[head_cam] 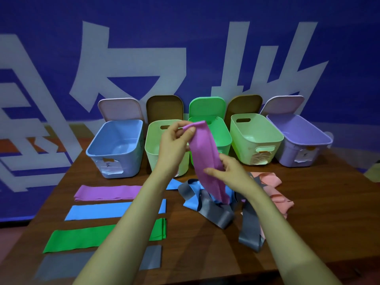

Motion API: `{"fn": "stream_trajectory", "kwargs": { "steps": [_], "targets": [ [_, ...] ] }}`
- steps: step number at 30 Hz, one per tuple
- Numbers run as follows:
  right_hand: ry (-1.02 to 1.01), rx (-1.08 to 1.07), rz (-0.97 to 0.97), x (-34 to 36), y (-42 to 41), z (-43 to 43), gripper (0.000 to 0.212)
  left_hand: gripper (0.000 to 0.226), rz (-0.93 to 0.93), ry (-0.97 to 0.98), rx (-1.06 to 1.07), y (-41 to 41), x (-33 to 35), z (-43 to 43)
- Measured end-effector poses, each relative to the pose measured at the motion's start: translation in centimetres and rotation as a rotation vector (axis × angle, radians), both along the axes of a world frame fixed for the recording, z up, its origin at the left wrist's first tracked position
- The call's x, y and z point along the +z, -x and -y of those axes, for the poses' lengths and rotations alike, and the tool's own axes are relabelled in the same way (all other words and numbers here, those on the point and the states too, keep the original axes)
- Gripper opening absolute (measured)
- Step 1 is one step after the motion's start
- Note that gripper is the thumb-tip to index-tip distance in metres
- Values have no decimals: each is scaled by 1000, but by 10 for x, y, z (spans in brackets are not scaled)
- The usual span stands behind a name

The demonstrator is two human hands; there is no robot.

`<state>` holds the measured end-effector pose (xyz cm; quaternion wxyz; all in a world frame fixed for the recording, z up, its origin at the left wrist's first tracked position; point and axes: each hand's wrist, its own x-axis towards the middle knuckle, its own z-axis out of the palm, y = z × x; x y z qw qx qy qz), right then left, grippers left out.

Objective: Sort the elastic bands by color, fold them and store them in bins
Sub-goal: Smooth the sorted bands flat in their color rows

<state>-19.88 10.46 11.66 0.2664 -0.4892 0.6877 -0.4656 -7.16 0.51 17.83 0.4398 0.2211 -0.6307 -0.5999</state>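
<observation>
My left hand [174,140] pinches the top end of a purple elastic band [202,153] and holds it up over the table. My right hand [228,171] grips the same band lower down; its bottom end hangs into a tangled pile of grey, blue and pink bands [224,204]. Flat on the table at the left lie a purple stack [107,192], a blue stack [96,210], a green stack [82,237] and a grey stack [67,266]. Behind stand open bins: blue [115,149], pale green [153,149], green [223,136], pale green [255,138] and purple [298,140].
The bins' lids lean upright against a blue banner wall [185,48] behind them. The wooden table [329,212] shows bare wood at the right and along the front edge. Pink bands [271,182] lie at the right side of the pile.
</observation>
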Motion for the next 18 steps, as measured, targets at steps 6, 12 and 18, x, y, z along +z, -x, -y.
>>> {"fn": "stream_trajectory", "kwargs": {
  "steps": [6, 12, 18],
  "targets": [
    [-211, 13, -99, -34, 15, -10, 36, 18, -72, -118, 229, -15, -8, 33],
    [-82, -56, -34, -27, 24, -14, 13, 5, 48, -348, 335, -33, -63, 62],
    [20, -193, -202, -5, 30, -9, 19, 15, 291, -348, 167, -33, -90, 41]
  ]
}}
